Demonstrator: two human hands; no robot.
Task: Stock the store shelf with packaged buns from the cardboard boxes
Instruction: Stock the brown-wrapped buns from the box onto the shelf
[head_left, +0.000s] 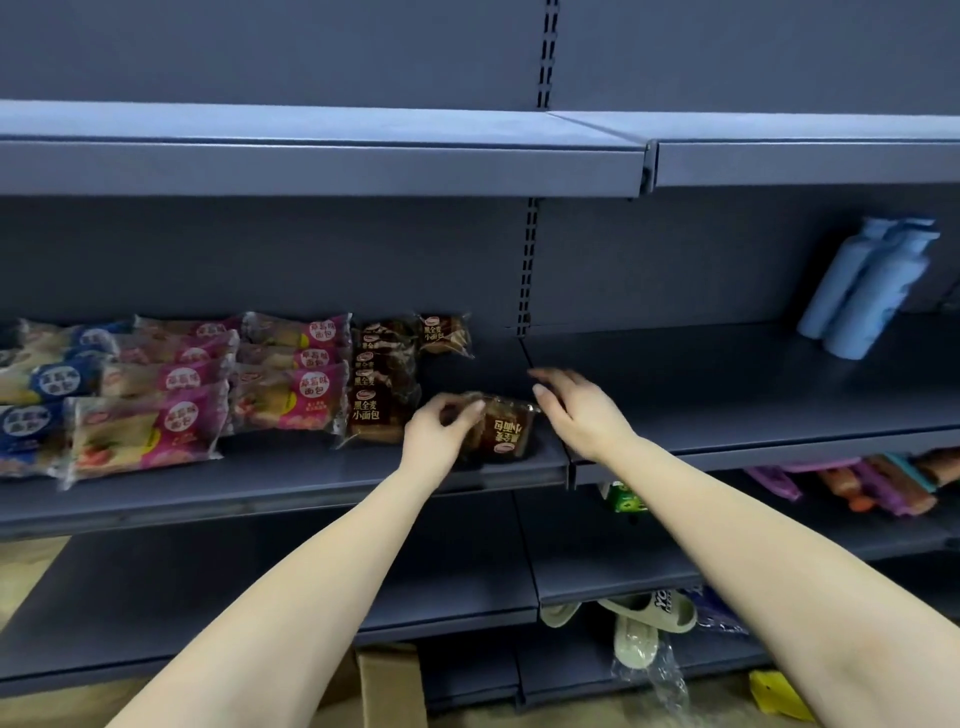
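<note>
Box (387, 680) sits low, well below my grip. L hand (441, 431) pinches the bun pack (506, 431) by its left edge; the pack lies on the shelf (260, 499) front, label reversed to me. R hand (582, 410) hovers just right of it, fingers loose, holding nothing; can't tell if a tip touches. Just left of the grip: brown row (382, 395). Behind it: rear pack (444, 335), gap between. I judge this the placing step. Next: turn the label round, slide the pack back into that gap, square w/ the row.
</note>
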